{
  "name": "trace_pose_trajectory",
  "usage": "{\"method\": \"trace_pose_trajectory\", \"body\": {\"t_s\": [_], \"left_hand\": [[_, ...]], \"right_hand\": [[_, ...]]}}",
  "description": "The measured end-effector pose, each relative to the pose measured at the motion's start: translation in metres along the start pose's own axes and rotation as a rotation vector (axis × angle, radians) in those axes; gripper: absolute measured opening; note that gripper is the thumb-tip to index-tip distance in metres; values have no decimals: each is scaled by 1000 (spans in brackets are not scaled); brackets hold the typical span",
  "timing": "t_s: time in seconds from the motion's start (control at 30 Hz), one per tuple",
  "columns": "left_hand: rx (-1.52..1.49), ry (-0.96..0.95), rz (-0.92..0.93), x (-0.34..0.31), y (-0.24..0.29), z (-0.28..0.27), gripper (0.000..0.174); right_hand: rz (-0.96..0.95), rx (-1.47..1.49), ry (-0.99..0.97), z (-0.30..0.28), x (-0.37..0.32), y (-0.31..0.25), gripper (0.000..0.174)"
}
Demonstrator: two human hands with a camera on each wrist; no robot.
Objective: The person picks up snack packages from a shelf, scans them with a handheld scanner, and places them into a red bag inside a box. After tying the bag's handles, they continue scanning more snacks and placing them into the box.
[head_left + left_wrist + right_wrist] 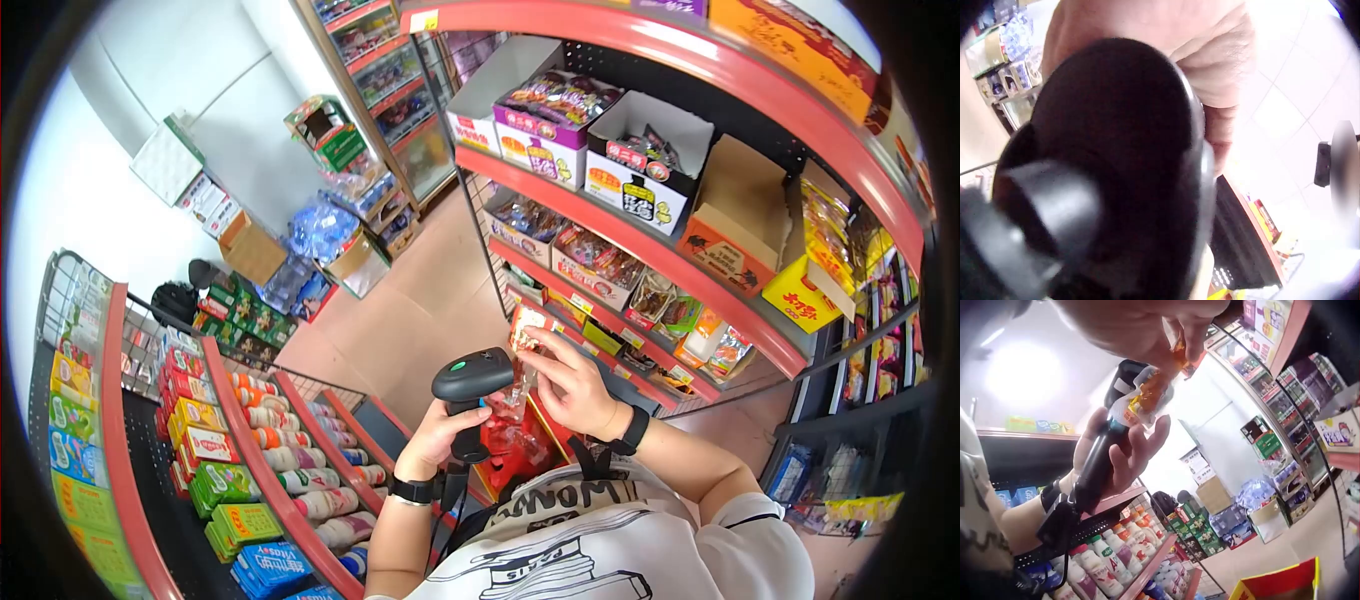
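Note:
A black handheld scanner [474, 376] is gripped by my left hand [436, 436], fingers round its handle. In the left wrist view the scanner's dark body [1116, 125] fills much of the frame, with part of the left hand [1210, 56] behind it. My right hand [578, 392] pinches a small orange and clear packet [528, 335] just right of the scanner head. The right wrist view has the packet [1152, 394] hanging from the right hand [1147, 328], in front of the scanner and close to the left hand [1125, 459].
Snack shelves [630, 225] rise at the right. Shelves of bottles and cartons [300, 455] stand at the left. A red and yellow box [1282, 582] sits low by the body. Stacked cartons [250, 250] line the far wall beyond the tiled floor [400, 310].

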State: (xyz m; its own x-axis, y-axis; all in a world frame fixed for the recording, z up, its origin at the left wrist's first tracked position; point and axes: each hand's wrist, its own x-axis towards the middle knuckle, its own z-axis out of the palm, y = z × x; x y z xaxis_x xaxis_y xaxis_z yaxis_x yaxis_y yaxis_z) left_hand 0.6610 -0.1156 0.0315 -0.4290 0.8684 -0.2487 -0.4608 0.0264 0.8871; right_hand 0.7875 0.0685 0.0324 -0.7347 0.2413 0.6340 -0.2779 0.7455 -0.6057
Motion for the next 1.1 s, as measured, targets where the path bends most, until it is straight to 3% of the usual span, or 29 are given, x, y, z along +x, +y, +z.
{"method": "trace_pose_trajectory", "body": {"t_s": [0.07, 0.1, 0.23, 0.3, 0.33, 0.4, 0.57, 0.63, 0.7, 0.8, 0.9, 0.97, 1.1], "left_hand": [[71, 7, 40, 5, 1, 0, 33], [80, -10, 49, 6, 5, 1, 33], [89, -11, 67, 4, 22, 11, 32], [133, -56, 83, 4, 23, 11, 30], [129, -63, 79, 3, 23, 12, 30], [164, -120, 125, 1, 26, 15, 29], [237, -206, 90, 0, 28, 18, 28], [253, -221, 94, 1, 21, 16, 27], [290, -179, 77, 6, 13, 9, 28], [361, -84, 88, -1, 15, 12, 26], [393, -23, 103, -12, 24, 18, 23], [579, 34, 1, -24, 32, 25, 22], [666, 20, 143, -36, 31, 48, 20]], "right_hand": [[85, 31, 91, -15, 4, -13, 48], [108, -18, 89, -20, 0, -9, 59], [551, 658, 304, -20, -4, 3, 76], [924, 935, 278, -33, 4, 1, 70], [928, 929, 285, -37, 3, 5, 70], [1011, 1089, 239, -39, -4, 15, 48], [1060, 1367, 114, -42, -8, -5, 24], [1046, 1091, -37, -45, -10, -11, 23], [996, 1005, -32, -51, -13, -8, 24], [823, 773, 151, -72, -11, -15, 24], [818, 720, 278, -97, -12, -18, 22], [789, 707, 305, -104, -16, -14, 22], [791, 696, 303, -113, -23, -14, 22]]}}
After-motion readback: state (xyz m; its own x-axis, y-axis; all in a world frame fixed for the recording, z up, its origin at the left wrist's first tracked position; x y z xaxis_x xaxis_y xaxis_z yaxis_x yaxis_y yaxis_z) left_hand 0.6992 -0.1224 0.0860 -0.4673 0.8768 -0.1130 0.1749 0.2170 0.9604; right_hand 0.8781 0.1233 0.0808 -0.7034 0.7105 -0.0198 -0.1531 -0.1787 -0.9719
